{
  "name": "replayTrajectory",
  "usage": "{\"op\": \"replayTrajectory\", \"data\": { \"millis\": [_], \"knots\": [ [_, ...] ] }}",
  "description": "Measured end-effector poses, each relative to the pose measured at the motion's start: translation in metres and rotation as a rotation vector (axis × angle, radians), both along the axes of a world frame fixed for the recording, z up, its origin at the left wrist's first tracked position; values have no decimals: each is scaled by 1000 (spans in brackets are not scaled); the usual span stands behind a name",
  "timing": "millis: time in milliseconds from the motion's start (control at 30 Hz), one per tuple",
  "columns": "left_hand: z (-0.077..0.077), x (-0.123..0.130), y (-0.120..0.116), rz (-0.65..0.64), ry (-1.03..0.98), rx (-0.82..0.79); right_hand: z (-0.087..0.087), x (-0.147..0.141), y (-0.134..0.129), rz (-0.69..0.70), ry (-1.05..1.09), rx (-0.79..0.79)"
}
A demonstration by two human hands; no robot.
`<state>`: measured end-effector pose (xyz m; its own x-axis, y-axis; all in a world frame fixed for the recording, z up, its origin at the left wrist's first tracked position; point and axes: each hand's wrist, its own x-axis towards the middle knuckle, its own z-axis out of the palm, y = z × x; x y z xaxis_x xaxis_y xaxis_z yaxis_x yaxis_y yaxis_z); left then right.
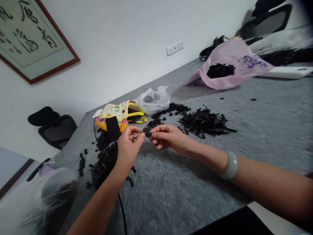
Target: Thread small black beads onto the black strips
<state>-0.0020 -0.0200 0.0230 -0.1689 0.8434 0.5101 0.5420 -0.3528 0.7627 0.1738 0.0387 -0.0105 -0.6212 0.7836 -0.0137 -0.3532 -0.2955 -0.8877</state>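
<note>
My left hand [130, 143] and my right hand [168, 135] meet over the middle of the table, thumbs and fingertips pinched close to each other. Something small and dark seems to be at the fingertips, too small to make out. Right behind them lies a small heap of tiny dark pieces [147, 131]. Beyond it spread small round black pieces [156, 119]. To the right is a pile of black strips [206, 122]. Another dark pile of strips [105, 164] lies left of my left hand, partly hidden by my forearm.
A yellow printed bag [112, 112] with a black phone-like slab [113, 129] against it stands at the back left, beside a clear plastic bag [154, 100]. A pink bag [227, 62] holds black material. A cable [122, 212] runs off the grey table [176, 195]. A plastic-wrapped bundle [46, 199] sits front left.
</note>
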Motion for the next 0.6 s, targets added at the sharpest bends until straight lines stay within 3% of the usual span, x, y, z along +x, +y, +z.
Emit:
{"op": "replayTrajectory", "data": {
  "millis": [100, 200, 367, 600],
  "knots": [
    [-1, 7, -8, 127, 368, 316, -1, -1, 1, -56, 24, -46],
    [-5, 13, -12, 76, 618, 372, -1, -1, 0, -75, 21, -67],
    [-14, 12, -8, 62, 559, 248, -1, -2, -4, -93, 31, -19],
    [-14, 9, -7, 70, 450, 151, -2, -4, -5, -121, -8, 53]
  ]
}}
